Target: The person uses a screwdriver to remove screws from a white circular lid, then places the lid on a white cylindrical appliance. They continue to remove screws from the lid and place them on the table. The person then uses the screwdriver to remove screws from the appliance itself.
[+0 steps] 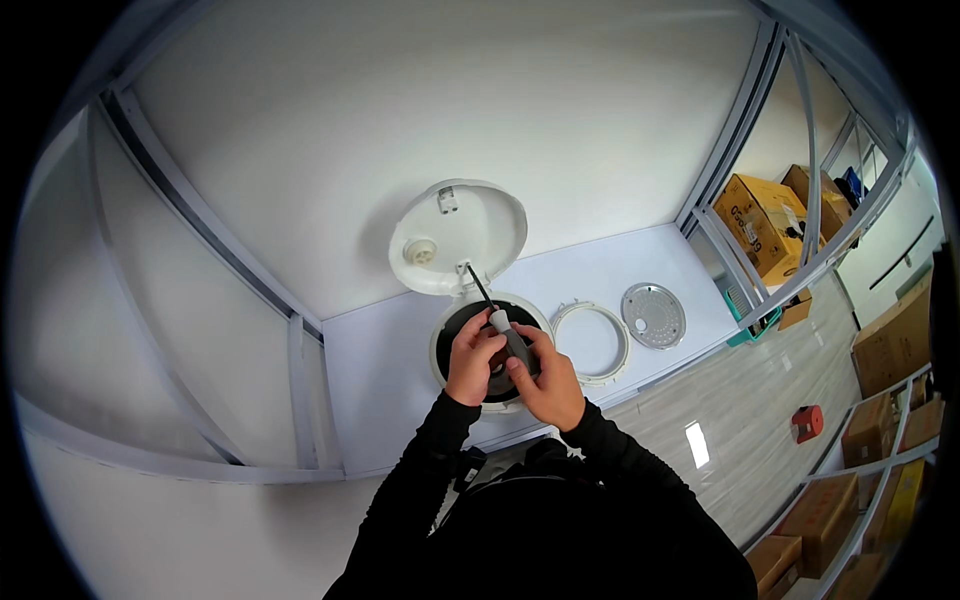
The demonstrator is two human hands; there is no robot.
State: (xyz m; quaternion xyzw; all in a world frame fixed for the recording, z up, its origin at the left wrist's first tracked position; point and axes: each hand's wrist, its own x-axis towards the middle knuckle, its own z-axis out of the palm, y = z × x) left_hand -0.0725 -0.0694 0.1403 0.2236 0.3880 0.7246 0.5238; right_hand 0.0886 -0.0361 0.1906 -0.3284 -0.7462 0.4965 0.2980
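Note:
A rice cooker point(537, 312) stands on the white table with its white lid point(480, 222) swung up. A screwdriver point(515, 342) with a grey handle and a dark shaft slants over the dark inside of the cooker. Its tip meets the lid's underside near the hinge, by a small fitting. My left hand point(469, 362) closes its fingers about the front of the handle. From the other side, my right hand point(553, 386) grips the handle farther back. My hands hide part of the cooker's opening.
Right of the cooker, a white ring point(625, 352) and a round metal plate with holes point(655, 316) lie on the table point(378, 350). Metal frame posts point(305, 390) bound the table's sides. Cardboard boxes point(765, 228) and a red object point(807, 424) are off to the right.

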